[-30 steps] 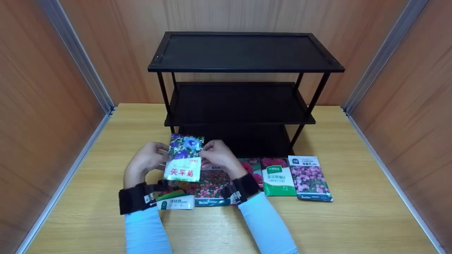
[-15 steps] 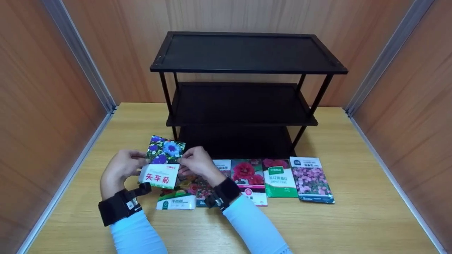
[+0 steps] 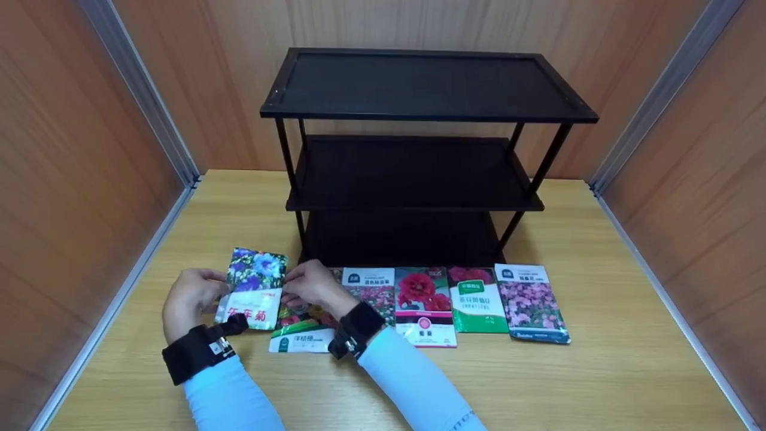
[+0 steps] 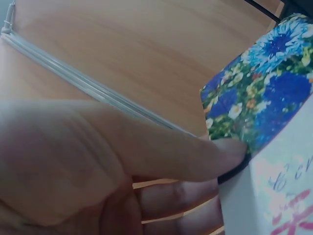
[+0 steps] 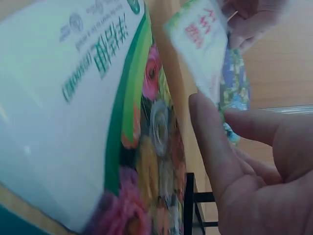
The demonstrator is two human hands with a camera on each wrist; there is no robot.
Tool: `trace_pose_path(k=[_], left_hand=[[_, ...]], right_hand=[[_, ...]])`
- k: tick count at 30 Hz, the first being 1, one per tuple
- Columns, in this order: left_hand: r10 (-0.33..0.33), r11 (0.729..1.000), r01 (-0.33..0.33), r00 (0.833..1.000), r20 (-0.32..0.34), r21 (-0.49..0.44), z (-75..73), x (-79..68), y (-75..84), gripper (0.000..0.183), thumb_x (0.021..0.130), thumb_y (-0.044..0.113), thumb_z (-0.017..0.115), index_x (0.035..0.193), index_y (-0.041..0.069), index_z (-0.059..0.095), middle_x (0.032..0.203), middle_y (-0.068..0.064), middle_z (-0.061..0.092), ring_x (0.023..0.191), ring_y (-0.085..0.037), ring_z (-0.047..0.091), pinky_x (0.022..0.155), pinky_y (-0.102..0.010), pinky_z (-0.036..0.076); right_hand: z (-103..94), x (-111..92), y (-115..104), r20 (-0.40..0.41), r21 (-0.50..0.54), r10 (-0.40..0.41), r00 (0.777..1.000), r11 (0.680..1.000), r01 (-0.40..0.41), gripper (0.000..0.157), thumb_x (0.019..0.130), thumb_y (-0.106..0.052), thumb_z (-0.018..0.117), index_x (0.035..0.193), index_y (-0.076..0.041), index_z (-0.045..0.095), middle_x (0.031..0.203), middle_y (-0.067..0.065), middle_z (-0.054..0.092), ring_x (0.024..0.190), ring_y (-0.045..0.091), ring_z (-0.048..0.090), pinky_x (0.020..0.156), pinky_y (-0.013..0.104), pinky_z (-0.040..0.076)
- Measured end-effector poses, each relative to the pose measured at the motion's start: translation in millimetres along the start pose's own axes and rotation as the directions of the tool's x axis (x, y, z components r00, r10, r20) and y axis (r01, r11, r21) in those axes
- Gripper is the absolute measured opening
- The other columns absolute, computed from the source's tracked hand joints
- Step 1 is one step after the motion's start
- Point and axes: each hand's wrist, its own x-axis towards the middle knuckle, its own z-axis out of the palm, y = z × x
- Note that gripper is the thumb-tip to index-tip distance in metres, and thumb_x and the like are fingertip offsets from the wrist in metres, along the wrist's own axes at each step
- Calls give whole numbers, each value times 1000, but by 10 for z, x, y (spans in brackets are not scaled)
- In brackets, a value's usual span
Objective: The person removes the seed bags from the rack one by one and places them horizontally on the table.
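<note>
A seed packet with blue and purple flowers above a white label with red lettering is held at the left end of a row of packets. My left hand pinches its left edge; the left wrist view shows the thumb across the packet's front. On the opposite edge, my right hand pinches with thumb and index finger, as the right wrist view shows. Under the right hand lies a seed packet with mixed flowers and a green-and-white label, partly covered by that hand.
Further right lie a packet of small pink flowers, a red-flower packet, a green-and-white packet and a purple-pink packet. Behind stands a black three-tier shelf. Wood-grain walls enclose the table on the sides and back.
Both hands have carried the blue-flower packet left and lowered it beside the row. More of the pink-flower and red-flower packets shows now that the right arm has moved left.
</note>
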Motion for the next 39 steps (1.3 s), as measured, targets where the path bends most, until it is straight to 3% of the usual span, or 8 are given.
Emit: trace_pose_path(k=[6,11,14,20,23,28,36,39], left_hand=[[-11,1000,10,1000,-18,-9,-8,35,-57,49,105,3,55,152,-10,51,152,-34,51,127,-39,52,109,-52,50],[-62,997,62,998,6,-51,19,61,-85,49,107,4,55,154,-10,48,161,-37,40,140,-45,43,126,-64,38],[-104,994,104,995,7,-44,35,77,-96,49,109,7,54,154,-10,47,161,-38,39,141,-48,43,126,-67,37],[-142,990,142,990,6,-2,32,98,-138,52,109,13,55,152,-14,46,154,-40,45,128,-46,50,118,-64,48],[-125,991,125,992,-5,46,26,80,-167,54,108,20,58,148,-16,51,141,-38,56,116,-42,56,100,-54,58],[-114,990,116,993,-30,86,36,37,-215,59,106,30,63,141,-18,58,117,-28,59,100,-37,56,79,-38,53],[-150,987,152,988,-35,55,15,35,-224,59,107,30,62,142,-18,55,108,-23,56,98,-35,55,78,-37,50],[-156,986,157,987,-30,50,17,37,-210,62,108,32,60,145,-18,52,115,-26,56,102,-37,54,84,-41,52]], right_hand=[[8,-1,52,134,65,43,990,997,-52,27,107,0,61,133,5,69,117,20,80,103,32,82,89,37,70],[13,-3,89,159,82,35,987,995,-49,23,109,-6,57,121,5,73,113,20,81,102,32,82,87,39,70],[9,-6,108,163,94,28,986,995,-44,23,108,-7,56,113,6,75,110,19,81,99,31,82,85,39,70],[17,-11,130,179,93,9,984,995,-26,26,107,-9,56,109,8,76,108,21,82,95,29,83,81,37,70],[23,-12,144,191,98,5,982,995,-24,26,106,-9,57,111,8,76,111,23,82,98,30,83,81,35,70],[30,-34,133,209,111,-14,978,994,-10,26,106,-9,58,112,10,74,117,27,81,97,29,83,80,34,70],[-27,-96,60,217,72,-37,976,997,22,28,107,-11,60,117,10,75,114,27,81,94,27,83,80,36,70],[-90,-113,40,224,60,-32,974,998,19,29,108,-13,61,123,8,74,117,25,80,99,29,82,83,37,70]])
